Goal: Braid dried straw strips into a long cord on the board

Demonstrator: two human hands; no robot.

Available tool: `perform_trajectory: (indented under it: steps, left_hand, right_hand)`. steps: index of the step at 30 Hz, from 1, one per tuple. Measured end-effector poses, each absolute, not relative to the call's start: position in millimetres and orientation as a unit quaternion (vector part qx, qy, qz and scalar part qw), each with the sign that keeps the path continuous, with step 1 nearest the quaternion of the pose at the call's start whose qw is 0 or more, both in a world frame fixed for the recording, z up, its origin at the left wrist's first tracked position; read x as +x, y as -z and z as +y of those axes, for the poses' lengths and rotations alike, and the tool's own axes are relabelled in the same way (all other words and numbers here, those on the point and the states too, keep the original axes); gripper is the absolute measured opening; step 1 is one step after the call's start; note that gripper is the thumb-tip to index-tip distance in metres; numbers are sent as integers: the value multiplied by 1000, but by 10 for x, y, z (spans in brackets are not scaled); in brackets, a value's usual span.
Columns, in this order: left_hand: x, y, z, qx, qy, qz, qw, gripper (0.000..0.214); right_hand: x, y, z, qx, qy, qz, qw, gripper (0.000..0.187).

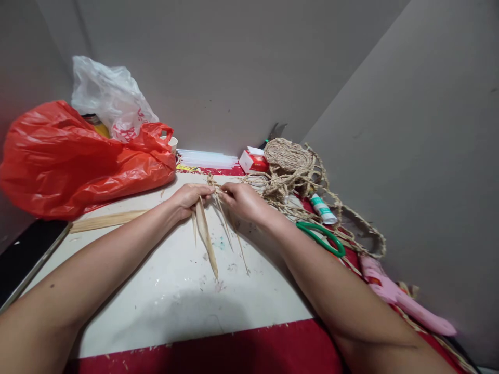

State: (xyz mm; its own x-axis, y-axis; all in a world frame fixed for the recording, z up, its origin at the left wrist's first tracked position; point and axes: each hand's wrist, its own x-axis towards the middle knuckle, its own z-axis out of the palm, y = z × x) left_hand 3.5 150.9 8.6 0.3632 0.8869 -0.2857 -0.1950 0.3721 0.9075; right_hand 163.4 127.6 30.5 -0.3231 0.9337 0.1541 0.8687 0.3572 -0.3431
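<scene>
Both my hands meet over a white board (171, 291) on the table. My left hand (189, 198) is closed in a pinch on dry straw strips (206, 234) that trail toward me. My right hand (242, 200) is closed on the same bundle where the strips join a plaited straw cord (213, 183). The cord runs right to a coiled pile of plaited straw braid (290, 161). The fingertips of both hands nearly touch.
A red plastic bag (74, 161) and a white plastic bag (111, 98) lie at the left. Green-handled scissors (322, 236), a glue tube (322, 208), a pink glue gun (401, 298), a red-white box (253, 161) and a flat wooden stick (107, 221) surround the board. Grey walls close the corner.
</scene>
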Motion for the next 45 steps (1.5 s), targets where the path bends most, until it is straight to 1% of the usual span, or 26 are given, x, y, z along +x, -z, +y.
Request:
perform_trajectory:
  steps: [2,4,6,9,10,14,17,21,23,24,26,29,30,32,35,38,42,45]
  left_hand:
    - [33,-77,1513,434,-378,430,696,10]
    - [28,-68,1524,450,-374,443,680,11]
    - [21,-57,1539,461,-373,450,668,11]
    - [11,-36,1561,475,-375,448,658,12]
    - [9,-28,1566,476,-374,449,657,13]
    - [10,6,1574,481,-371,462,646,15]
    - [21,13,1563,503,-380,461,625,17]
    - [51,-24,1521,527,-401,449,599,10]
    - [64,-43,1500,538,-407,454,582,7]
    - [67,-48,1494,542,-408,458,574,7]
    - [70,-46,1490,548,-408,463,564,8]
    - [68,-31,1495,555,-405,457,565,9]
    - [68,-29,1494,555,-404,457,566,10]
    - [70,-36,1486,549,-404,461,568,12]
    - [76,-62,1462,530,-410,457,585,11]
    - [82,-83,1441,519,-410,449,602,9]
    - [97,-106,1423,503,-409,448,615,9]
    - [113,-108,1410,501,-413,442,619,14]
  right_hand:
    - [1634,-317,1259,-556,-54,-821,115,27]
    - [1633,-324,1249,-559,-33,-824,86,30]
    - [1634,-323,1247,-564,-31,-821,85,31]
    - [1643,-309,1258,-563,-40,-819,102,44]
    - [1647,-302,1264,-560,-43,-821,104,44]
    - [1659,-273,1286,-560,-49,-823,82,31]
    - [1653,-264,1292,-565,-39,-821,70,30]
    - [1625,-280,1293,-563,-52,-821,83,27]
    - [1618,-297,1295,-550,-97,-822,110,23]
    - [1621,-305,1296,-540,-140,-820,125,21]
    - [1640,-313,1302,-519,-273,-795,158,22]
    - [1690,-295,1323,-488,-488,-697,194,22]
    - [1702,-284,1332,-482,-534,-664,205,20]
    - [1707,-266,1343,-481,-576,-620,229,17]
    - [1650,-275,1322,-500,-560,-603,271,17]
    - [1552,-303,1265,-545,-493,-612,293,21]
    - [1475,-268,1224,-605,-384,-635,286,23]
    - [1455,-205,1218,-625,-273,-680,269,27]
